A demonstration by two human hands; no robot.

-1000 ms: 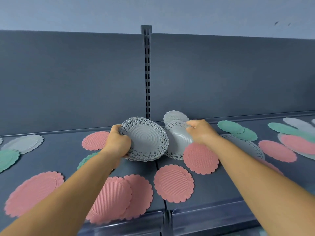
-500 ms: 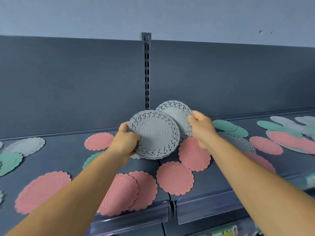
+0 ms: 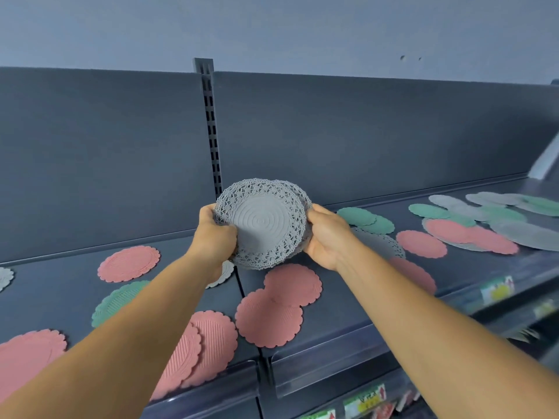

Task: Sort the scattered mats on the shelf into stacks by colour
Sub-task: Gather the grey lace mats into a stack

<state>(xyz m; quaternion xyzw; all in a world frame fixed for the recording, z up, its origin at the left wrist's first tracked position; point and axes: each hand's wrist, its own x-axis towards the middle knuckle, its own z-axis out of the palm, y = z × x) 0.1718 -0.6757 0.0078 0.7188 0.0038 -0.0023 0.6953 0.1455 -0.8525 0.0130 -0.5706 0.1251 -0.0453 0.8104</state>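
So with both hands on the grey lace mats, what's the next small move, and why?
Probably square them up: the left hand and right hand hold the grey lace mats above the shelf, and the rear mat's edge pokes out to the upper right.

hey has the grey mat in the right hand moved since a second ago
Yes. The right hand has lifted its grey mat off the shelf, leftward behind the left hand's grey stack, beside the slotted upright.

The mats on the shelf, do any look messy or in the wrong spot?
Yes. Pink mats, green mats and grey mats lie mixed and overlapping along the shelf, not yet sorted. Only the grey stack held between both hands looks tidy. Nothing looks torn.
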